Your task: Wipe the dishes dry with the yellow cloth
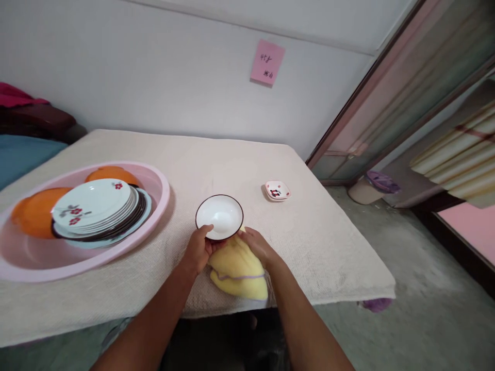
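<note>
A white ceramic bowl (219,216) with a dark brown rim is tilted up toward me above the table. My left hand (199,249) grips its near edge. My right hand (257,246) is bunched in a yellow cloth (236,270) with a lilac trim, pressing it against the bowl's underside from the right. The underside of the bowl is hidden by the cloth and my fingers. To the left stands a pink plastic basin (160,180) holding a stack of white plates (93,203) with red flowers, laid over orange dishes (38,216).
A small square white dish (277,190) with a red and black pattern sits on the beige cloth-covered table (325,247). The table's right and near edges drop to a grey concrete floor (406,288). A wall with a pink note (266,63) stands behind, and bedding (27,149) lies to the left.
</note>
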Demonstrator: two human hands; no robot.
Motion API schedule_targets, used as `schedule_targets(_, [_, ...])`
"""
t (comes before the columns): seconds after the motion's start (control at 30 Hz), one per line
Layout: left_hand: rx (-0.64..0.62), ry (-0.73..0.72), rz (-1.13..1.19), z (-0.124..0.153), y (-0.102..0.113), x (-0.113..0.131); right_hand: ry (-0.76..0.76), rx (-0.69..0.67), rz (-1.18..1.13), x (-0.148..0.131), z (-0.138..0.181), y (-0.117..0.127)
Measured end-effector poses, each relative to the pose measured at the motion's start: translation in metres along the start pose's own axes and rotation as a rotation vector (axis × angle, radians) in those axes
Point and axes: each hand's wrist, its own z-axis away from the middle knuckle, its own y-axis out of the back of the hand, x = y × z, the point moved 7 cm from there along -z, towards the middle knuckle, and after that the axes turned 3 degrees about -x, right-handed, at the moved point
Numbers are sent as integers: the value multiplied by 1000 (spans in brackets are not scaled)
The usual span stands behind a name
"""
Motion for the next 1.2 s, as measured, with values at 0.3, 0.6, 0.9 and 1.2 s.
schedule_targets(0.3, [53, -344, -138, 5, 11, 19, -136, 35, -414, 10, 5, 13])
schedule_targets(0.6, [153, -379, -359, 10, 27, 29, 581, 937, -93, -48, 78, 49])
schedule_targets(0.9, [82, -558, -524, 11, 14, 30, 581, 206, 1134, -46, 29, -74])
schedule_targets(1.2, [139, -599, -776, 8, 18, 36, 634, 228, 1228, -30, 6, -77])
